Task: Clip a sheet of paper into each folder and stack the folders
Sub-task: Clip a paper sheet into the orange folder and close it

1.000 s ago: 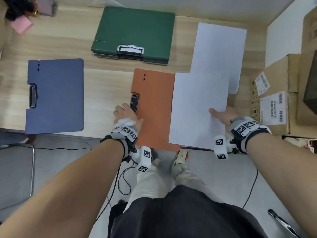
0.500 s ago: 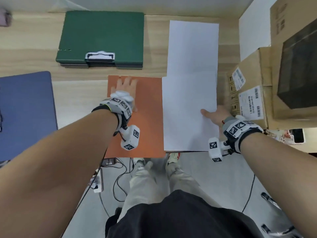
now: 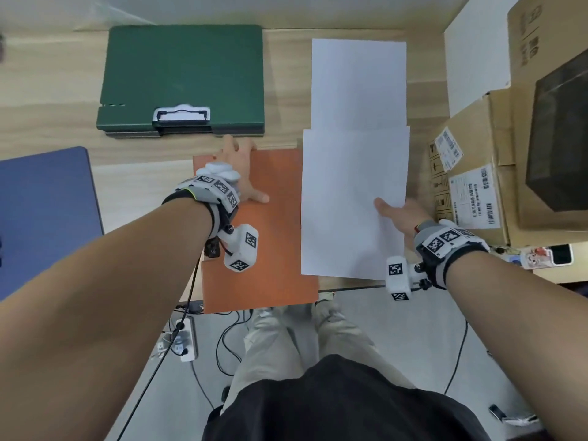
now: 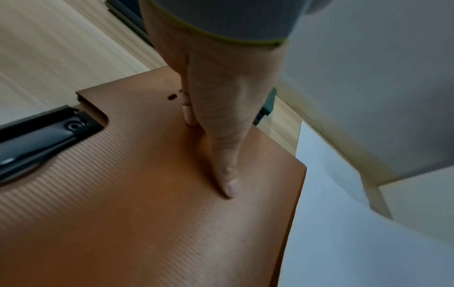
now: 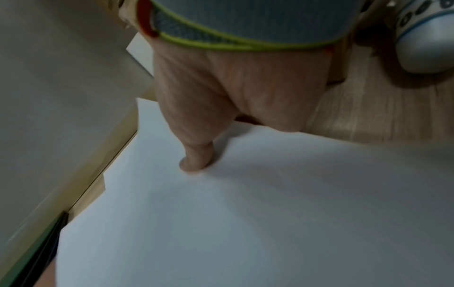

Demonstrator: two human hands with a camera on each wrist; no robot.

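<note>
An orange folder [image 3: 273,249] lies closed at the table's front edge, its black clip [image 4: 36,132] on the left side. My left hand [image 3: 248,170] rests flat on the far part of the cover, thumb [image 4: 228,186] pressed down and fingers reaching the far edge. My right hand [image 3: 394,211] pinches the right edge of a white sheet of paper [image 3: 346,192], thumb [image 5: 196,161] on top and fingers hidden beneath. The sheet hangs just right of the orange folder, overlapping its right edge slightly.
Behind the orange folder lies a stack of green folders [image 3: 184,68]. A blue folder [image 3: 44,211] is at the left. Another white sheet [image 3: 358,81] lies at the back right. Cardboard boxes [image 3: 477,173] crowd the right side. Cables and a power strip [image 3: 183,342] lie on the floor.
My left hand slid from the clip at the folder's left side to the cover's far edge. The held sheet shifted right, off most of the orange folder.
</note>
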